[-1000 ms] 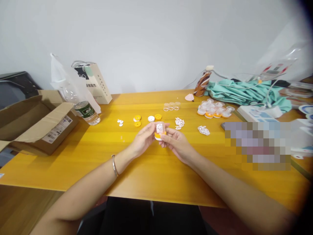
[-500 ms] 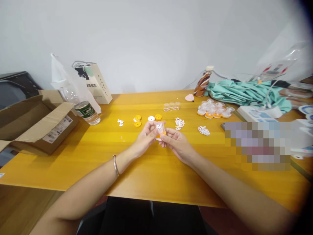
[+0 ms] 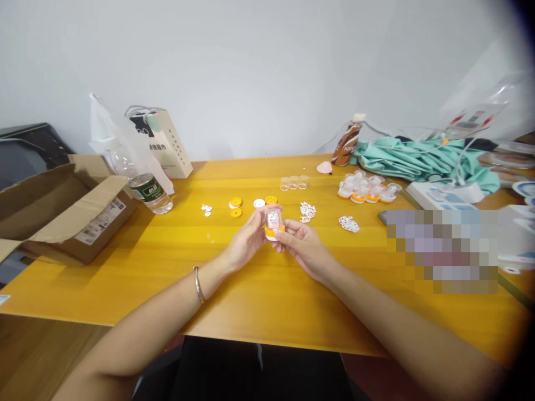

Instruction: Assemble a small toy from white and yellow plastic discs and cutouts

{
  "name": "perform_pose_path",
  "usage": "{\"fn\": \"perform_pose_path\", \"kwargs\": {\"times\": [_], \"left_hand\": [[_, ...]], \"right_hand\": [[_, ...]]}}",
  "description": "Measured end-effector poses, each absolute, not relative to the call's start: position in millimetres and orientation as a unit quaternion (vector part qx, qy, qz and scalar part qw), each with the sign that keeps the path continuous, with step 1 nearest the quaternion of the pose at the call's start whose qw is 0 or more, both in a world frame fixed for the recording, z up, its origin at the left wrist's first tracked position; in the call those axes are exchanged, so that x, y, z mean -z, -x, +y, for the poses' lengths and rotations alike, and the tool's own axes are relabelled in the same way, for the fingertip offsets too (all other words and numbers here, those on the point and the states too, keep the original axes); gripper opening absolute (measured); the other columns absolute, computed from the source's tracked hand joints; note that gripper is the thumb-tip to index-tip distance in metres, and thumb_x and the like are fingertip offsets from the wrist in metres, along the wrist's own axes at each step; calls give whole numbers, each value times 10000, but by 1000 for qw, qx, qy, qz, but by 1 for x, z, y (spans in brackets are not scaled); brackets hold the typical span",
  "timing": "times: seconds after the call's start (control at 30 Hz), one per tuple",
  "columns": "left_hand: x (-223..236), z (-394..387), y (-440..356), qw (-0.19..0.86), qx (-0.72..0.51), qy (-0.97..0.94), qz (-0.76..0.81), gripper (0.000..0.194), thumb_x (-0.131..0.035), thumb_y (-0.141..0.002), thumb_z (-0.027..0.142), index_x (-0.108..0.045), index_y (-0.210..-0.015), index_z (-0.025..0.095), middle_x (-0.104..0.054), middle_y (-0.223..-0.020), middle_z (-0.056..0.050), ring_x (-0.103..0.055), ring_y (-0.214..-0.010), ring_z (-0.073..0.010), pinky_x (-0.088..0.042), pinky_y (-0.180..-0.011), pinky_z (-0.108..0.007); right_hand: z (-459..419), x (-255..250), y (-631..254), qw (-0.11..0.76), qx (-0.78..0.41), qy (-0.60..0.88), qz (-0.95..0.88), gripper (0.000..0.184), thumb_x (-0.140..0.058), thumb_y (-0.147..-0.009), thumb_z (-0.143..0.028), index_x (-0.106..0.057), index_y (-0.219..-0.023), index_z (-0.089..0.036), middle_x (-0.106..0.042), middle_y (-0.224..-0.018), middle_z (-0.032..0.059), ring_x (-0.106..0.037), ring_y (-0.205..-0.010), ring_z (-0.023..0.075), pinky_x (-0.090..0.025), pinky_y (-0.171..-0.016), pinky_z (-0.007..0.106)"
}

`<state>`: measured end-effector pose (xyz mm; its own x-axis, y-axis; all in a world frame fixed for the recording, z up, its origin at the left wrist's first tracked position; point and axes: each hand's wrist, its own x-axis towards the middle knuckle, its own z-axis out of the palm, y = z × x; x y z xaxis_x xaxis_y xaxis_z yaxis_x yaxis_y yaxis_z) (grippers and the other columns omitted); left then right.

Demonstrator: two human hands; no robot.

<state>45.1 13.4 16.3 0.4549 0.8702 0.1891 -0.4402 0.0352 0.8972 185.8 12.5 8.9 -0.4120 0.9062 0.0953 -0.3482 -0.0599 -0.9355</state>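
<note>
Both my hands meet above the middle of the yellow table (image 3: 137, 267). My left hand (image 3: 246, 240) and my right hand (image 3: 303, 245) pinch a small clear capsule (image 3: 272, 221) with an orange base and a white patterned piece inside. Just beyond my fingers lie yellow discs (image 3: 235, 206), a white disc (image 3: 259, 203), three empty clear cups (image 3: 293, 182) and little white cut-out pieces (image 3: 307, 211). A cluster of assembled capsules (image 3: 365, 189) sits farther right.
An open cardboard box (image 3: 58, 211) and a plastic water bottle (image 3: 144, 186) stand at the left, with a paper bag (image 3: 165, 142) behind. A brown drink bottle (image 3: 348, 143), teal cloth (image 3: 422, 159) and a blurred patch occupy the right side.
The capsule in my fingers has tilted and turned slightly between my hands; the hands stay in the same place over the table.
</note>
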Motion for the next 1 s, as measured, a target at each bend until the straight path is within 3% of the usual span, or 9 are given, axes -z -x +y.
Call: {"fn": "perform_pose_path", "kwargs": {"times": [0.13,0.23,0.3,0.43,0.57,0.67,0.77,0.9,1.0], "left_hand": [[-17,14,-44,665,-500,-510,220,345,-557,-787,439,-492,-1030,202,-597,-929,-41,-535,-591,-109,-457,-601,-293],[-18,15,-43,682,-470,-517,214,389,-455,-835,471,-510,-1071,166,-596,-828,-50,-554,-610,-135,-449,-603,-298],[-18,15,-42,679,-476,-515,219,408,-436,-836,495,-502,-1090,182,-600,-907,-64,-559,-628,-135,-445,-587,-285],[-17,15,-42,661,-490,-523,224,304,-546,-807,389,-518,-1035,190,-587,-1032,-66,-548,-631,-110,-448,-617,-278],[-16,15,-42,687,-475,-510,207,359,-436,-855,442,-502,-1101,189,-563,-1090,-90,-563,-646,-129,-449,-612,-301],[-13,16,-43,660,-513,-504,216,310,-528,-814,418,-499,-1056,227,-506,-1202,-62,-554,-660,-102,-455,-632,-285],[-12,17,-42,654,-505,-514,229,321,-556,-806,378,-505,-1067,199,-549,-1131,-74,-550,-666,-103,-454,-662,-285],[-12,18,-41,675,-480,-514,222,427,-404,-868,448,-479,-1174,160,-566,-1077,-111,-563,-667,-130,-446,-636,-297],[-11,18,-41,651,-490,-530,234,429,-491,-833,433,-479,-1178,179,-563,-1095,-97,-554,-663,-113,-442,-643,-277]], "right_hand": [[12,-10,-186,466,-670,285,-503,231,-718,-652,-310,-633,-818,-174,-602,-635,-16,-513,-529,80,-401,-519,215],[12,-10,-185,466,-671,287,-501,250,-718,-649,-317,-633,-833,-171,-598,-627,-16,-515,-530,82,-403,-517,215],[12,-10,-185,465,-670,287,-503,249,-715,-654,-313,-632,-842,-172,-597,-624,-16,-514,-529,82,-403,-516,215],[12,-10,-186,467,-670,288,-500,237,-709,-660,-321,-632,-831,-176,-597,-623,-17,-510,-521,81,-400,-513,218],[12,-10,-186,469,-673,282,-498,215,-703,-673,-308,-634,-825,-173,-599,-614,-19,-511,-526,76,-392,-522,213],[12,-10,-186,466,-674,282,-498,216,-708,-672,-303,-636,-826,-171,-604,-621,-18,-510,-527,76,-387,-524,214],[12,-11,-186,467,-678,281,-493,197,-707,-673,-301,-638,-808,-174,-603,-611,-22,-510,-524,72,-383,-523,210],[12,-10,-186,468,-679,279,-492,165,-694,-692,-293,-633,-790,-174,-602,-598,-25,-504,-520,60,-376,-522,196],[12,-10,-186,466,-677,279,-496,168,-696,-691,-292,-630,-791,-173,-603,-605,-27,-502,-520,56,-377,-527,194]]}}
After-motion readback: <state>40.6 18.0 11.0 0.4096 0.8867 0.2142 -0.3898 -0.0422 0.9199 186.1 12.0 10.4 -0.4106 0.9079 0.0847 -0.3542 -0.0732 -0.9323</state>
